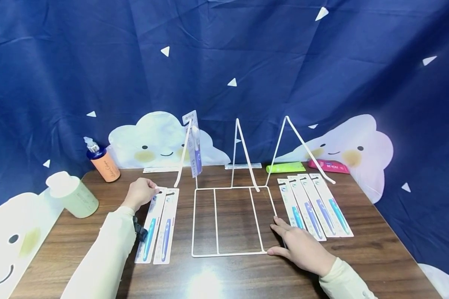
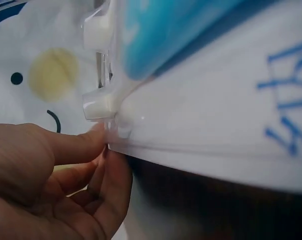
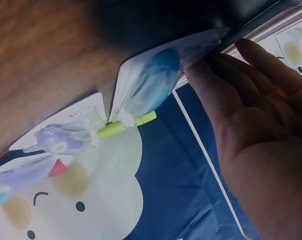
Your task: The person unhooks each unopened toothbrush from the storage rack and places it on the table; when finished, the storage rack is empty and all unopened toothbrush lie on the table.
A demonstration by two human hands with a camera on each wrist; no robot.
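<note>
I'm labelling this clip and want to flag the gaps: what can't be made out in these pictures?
- Head view: print on the toothpaste boxes is too small.
- Head view: the left hand covers the toothbrush pack top, hiding its grip.
- Right wrist view: the right hand fills the frame, hiding most of the wire rack.

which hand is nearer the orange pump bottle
Left. The left hand is at the top of the toothbrush packs, just right of the orange pump bottle. The right hand rests by the wire rack's far corner, across the table.
</note>
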